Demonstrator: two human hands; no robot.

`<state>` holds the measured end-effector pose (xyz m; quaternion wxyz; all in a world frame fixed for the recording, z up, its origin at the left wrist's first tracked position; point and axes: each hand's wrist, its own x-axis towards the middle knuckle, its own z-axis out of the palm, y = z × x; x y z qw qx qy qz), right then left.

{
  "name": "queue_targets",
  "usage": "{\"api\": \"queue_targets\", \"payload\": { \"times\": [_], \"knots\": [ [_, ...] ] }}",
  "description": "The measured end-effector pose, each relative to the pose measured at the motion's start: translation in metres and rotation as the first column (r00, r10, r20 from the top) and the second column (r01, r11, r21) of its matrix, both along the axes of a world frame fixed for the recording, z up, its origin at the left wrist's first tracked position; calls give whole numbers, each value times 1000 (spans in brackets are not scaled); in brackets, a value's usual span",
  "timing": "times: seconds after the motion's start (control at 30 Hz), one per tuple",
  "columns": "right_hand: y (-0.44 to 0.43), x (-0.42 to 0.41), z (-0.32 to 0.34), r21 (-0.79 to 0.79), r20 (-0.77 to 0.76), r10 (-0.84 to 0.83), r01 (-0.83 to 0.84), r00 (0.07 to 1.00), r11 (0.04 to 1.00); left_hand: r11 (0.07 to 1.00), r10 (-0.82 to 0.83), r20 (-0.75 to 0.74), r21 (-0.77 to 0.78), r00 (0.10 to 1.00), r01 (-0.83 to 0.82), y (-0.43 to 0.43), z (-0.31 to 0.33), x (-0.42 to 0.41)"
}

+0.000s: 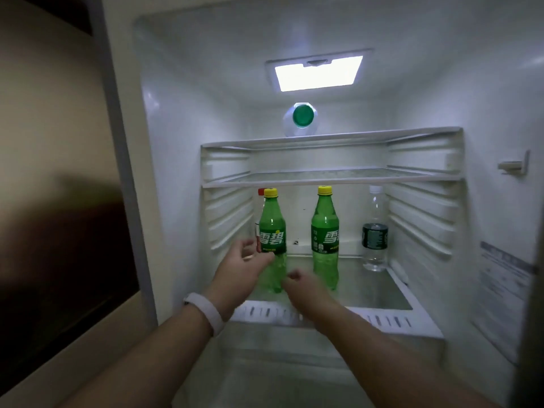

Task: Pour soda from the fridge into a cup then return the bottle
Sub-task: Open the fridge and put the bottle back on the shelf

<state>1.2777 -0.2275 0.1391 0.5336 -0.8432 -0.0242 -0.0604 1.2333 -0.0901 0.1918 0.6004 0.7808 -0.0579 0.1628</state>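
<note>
Both forearms were stretched forward and slightly upward into the open fridge (176, 160), side by side and close together. The left hand (239, 275), with a pale wristband (206, 312) on its wrist, was spread open, its fingers reaching past the left side of the near green soda bottle (272, 231) and its thumb lying across the bottle's lower front; whether it pressed on the plastic or only overlapped it could not be told, and the fingers had not closed round it. The right hand (306, 290) was blurred, with loosely curled fingers holding nothing, just beside the base of that same bottle on its right. The bottle stood upright with a yellow cap at the left of the lowest shelf (371, 290). Directly behind it, mostly hidden, a red-capped bottle (260, 192) showed. A second green soda bottle (325, 231), also upright and yellow-capped, stood to the right, apart from the first. Farther right and deeper in stood a clear water bottle (374, 234) with a dark label. Above them ran a bare glass shelf (323, 178), and on the top shelf (353, 136) a clear bottle (300, 116) lay on its side, its green cap facing out. The fridge light (318, 73) glowed overhead. A printed sticker (500, 275) was on the right wall, and a wooden cabinet (44, 142) stood left of the fridge.
</note>
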Motion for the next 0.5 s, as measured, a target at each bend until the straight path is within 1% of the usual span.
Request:
{"api": "queue_targets", "payload": {
  "times": [0.07,0.1,0.13,0.2,0.27,0.37,0.43,0.5],
  "knots": [
    [2,-20,0,-189,88,-7,23,996,982,979,23,62,200,998,-35,13,-12,-23],
    [2,-30,-2,-301,118,5,31,993,953,942,30,77,330,997,-54,19,-19,-34],
    [1,-40,-4,-422,150,33,34,988,906,895,32,81,441,996,-65,25,-25,-44],
    [-1,-59,-8,-613,198,114,32,974,789,812,28,62,581,998,-59,33,-35,-62],
    [-2,-78,-9,-698,184,159,15,970,716,751,21,13,660,1000,-25,39,-46,-79],
    [-1,-108,-14,-767,136,189,-17,972,641,643,-18,-52,765,998,51,51,-67,-95],
    [1,-128,-20,-789,101,185,-34,978,614,597,-26,-101,797,995,97,59,-80,-103],
    [5,-148,-28,-804,52,170,-60,984,592,579,-41,-133,805,990,132,66,-90,-114]
  ]
}}
